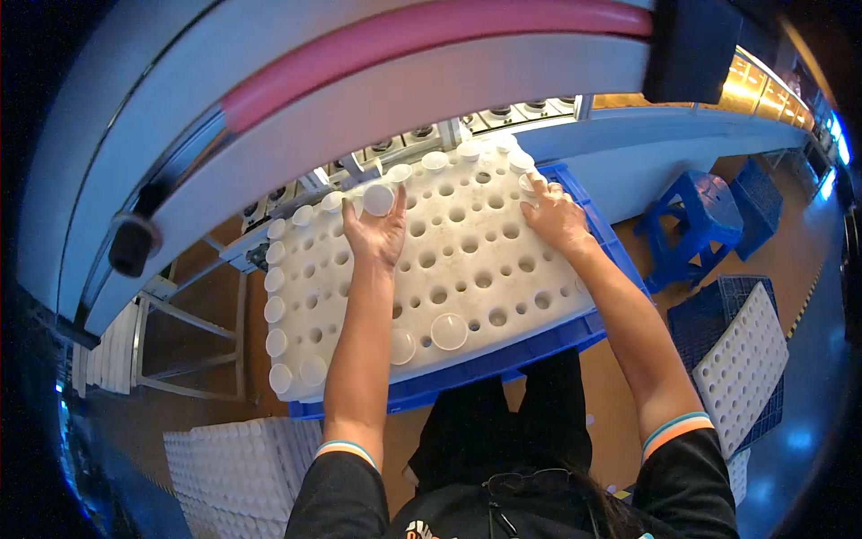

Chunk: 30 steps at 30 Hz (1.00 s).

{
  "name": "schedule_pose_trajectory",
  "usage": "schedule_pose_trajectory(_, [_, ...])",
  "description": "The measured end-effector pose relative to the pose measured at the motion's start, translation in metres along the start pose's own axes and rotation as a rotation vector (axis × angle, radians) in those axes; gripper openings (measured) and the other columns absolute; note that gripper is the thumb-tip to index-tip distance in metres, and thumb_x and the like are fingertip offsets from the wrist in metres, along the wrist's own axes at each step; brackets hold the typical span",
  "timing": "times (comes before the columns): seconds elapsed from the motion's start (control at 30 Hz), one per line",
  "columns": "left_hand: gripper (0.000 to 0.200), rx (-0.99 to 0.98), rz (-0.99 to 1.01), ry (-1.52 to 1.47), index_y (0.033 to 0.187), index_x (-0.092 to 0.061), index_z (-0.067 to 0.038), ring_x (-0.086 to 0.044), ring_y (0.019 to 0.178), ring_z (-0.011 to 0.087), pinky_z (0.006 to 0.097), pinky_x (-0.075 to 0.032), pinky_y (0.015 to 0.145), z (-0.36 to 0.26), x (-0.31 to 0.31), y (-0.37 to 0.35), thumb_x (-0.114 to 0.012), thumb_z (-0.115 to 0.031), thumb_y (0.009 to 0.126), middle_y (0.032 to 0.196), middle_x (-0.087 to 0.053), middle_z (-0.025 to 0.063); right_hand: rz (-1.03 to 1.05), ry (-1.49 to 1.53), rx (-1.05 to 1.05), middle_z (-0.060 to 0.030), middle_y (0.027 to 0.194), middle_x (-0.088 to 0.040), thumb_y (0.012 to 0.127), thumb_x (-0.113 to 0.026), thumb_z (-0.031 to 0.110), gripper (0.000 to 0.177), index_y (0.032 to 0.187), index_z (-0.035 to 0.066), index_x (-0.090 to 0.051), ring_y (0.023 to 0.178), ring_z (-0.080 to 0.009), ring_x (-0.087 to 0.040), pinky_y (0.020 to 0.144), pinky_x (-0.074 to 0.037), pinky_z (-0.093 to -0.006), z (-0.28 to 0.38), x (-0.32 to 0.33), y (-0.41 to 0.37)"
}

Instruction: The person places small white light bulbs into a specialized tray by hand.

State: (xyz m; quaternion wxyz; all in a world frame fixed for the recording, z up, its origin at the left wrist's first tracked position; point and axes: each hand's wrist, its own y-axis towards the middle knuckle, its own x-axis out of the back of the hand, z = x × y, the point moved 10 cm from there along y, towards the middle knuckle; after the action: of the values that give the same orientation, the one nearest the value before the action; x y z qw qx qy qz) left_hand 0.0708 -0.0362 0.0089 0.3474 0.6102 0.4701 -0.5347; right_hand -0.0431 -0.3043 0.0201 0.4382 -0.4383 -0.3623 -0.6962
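Note:
A white foam board (449, 260) with rows of round holes rests on a blue crate (620, 247). White cups line its left, far and part of its near edges, among them a larger-looking round cup (449, 331) near the front. My left hand (375, 229), palm up, holds a white cup (379, 199) between thumb and fingers above the board's far left part. At the far right corner, the fingers of my right hand (555, 214) touch a white cup (528, 183) at the board's edge.
A machine with a pink bar (431, 40) spans the upper view. Blue stools (700, 216) stand at the right. Another holed foam board (743, 368) leans on dark crates at the lower right. Stacked foam boards (233, 472) lie at the lower left, beside a metal frame (189, 386).

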Motion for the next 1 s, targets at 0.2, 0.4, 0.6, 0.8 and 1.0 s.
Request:
schedule_pose_trajectory(0.2, [0.032,0.018,-0.17,0.154,0.121,-0.043,0.007,-0.057,0.109,0.0339,0.0412,-0.056,0.093,-0.001,0.016,-0.024,-0.05,-0.008,0.095,0.114,-0.054,0.0177,0.014,0.027,-0.006,-0.0208,0.127,-0.049,0.089,-0.054,0.037,0.059,0.142,0.018,-0.036,0.116,-0.0377,-0.051,0.097,-0.043,-0.0462,0.001,0.0,0.004])
schedule_pose_trajectory(0.4, [0.041,0.456,0.361,1.249,0.126,-0.052,0.005,-0.065,0.097,0.023,0.0284,-0.056,0.081,0.084,-0.057,-0.117,-0.061,-0.015,0.091,0.123,-0.054,0.0141,-0.012,0.026,0.023,-0.0198,0.127,-0.05,0.09,-0.052,0.037,0.055,0.138,0.014,-0.04,0.116,-0.0369,-0.052,0.096,-0.044,-0.0466,-0.001,0.0,0.002])
schedule_pose_trajectory(0.6, [0.039,0.709,0.836,1.871,0.124,-0.057,-0.005,-0.065,0.088,0.0147,0.0268,-0.055,0.074,0.14,-0.055,-0.169,-0.065,-0.021,0.09,0.115,-0.059,0.0095,0.021,-0.038,-0.009,-0.0193,0.128,-0.049,0.091,-0.051,0.038,0.055,0.139,0.013,-0.039,0.115,-0.0366,-0.053,0.096,-0.044,-0.0472,-0.001,-0.005,0.004])
schedule_pose_trajectory(0.8, [0.036,0.811,0.709,1.931,0.114,-0.06,-0.001,-0.067,0.065,0.0158,0.0295,-0.055,0.06,0.145,-0.028,-0.157,-0.066,-0.025,0.088,0.08,-0.066,0.0106,-0.172,0.004,0.123,-0.0218,0.138,-0.041,0.087,-0.048,0.056,0.067,0.14,0.017,-0.04,0.13,-0.0361,-0.037,0.107,-0.028,-0.0499,0.003,0.012,0.011])
schedule_pose_trajectory(1.0, [0.032,0.872,0.583,1.74,0.119,-0.057,-0.004,-0.067,0.068,0.0162,0.0287,-0.056,0.059,0.131,-0.024,-0.154,-0.059,-0.02,0.092,0.084,-0.065,0.0095,0.118,1.867,0.014,-0.0218,0.153,-0.017,0.09,-0.039,0.065,0.08,0.151,0.017,-0.016,0.143,-0.0321,-0.015,0.115,-0.01,-0.0461,-0.012,0.031,0.019])
